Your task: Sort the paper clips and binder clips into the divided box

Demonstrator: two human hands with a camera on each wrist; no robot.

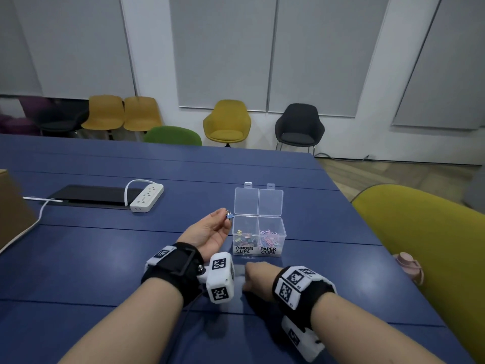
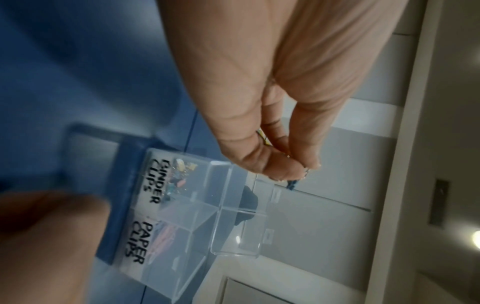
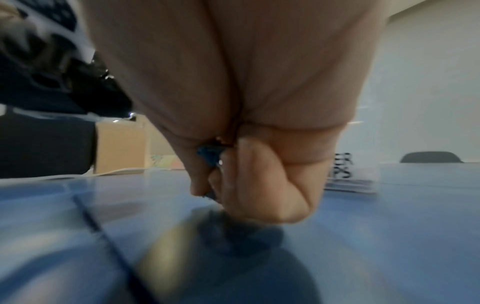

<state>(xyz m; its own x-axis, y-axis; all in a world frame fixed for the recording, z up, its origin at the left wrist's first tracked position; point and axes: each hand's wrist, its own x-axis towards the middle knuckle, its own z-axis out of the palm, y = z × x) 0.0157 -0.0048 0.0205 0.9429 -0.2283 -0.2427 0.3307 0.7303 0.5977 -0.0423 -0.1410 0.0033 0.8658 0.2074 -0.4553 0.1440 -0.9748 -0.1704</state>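
Note:
A clear divided box (image 1: 237, 229) stands on the blue table with both lids flipped back. Its left cell, labelled BINDER CLIPS, holds several coloured binder clips (image 1: 245, 239). The right cell, labelled PAPER CLIPS, holds pastel paper clips (image 1: 270, 239). My left hand (image 1: 225, 217) is raised beside the box's left wall and pinches a small blue binder clip (image 1: 230, 214) between thumb and fingertip. The left wrist view shows that hand (image 2: 298, 170), the clip (image 2: 291, 184) and the box (image 2: 182, 242). My right hand (image 1: 248, 278) is low on the table in front of the box. Its curled fingers (image 3: 259, 185) grip a small blue clip (image 3: 210, 157).
A white power strip (image 1: 147, 197) and a black panel (image 1: 89, 195) lie at the left. A cardboard box (image 1: 10, 206) stands at the far left edge. An olive chair (image 1: 420, 245) with a pink item (image 1: 408, 266) sits past the table's right edge.

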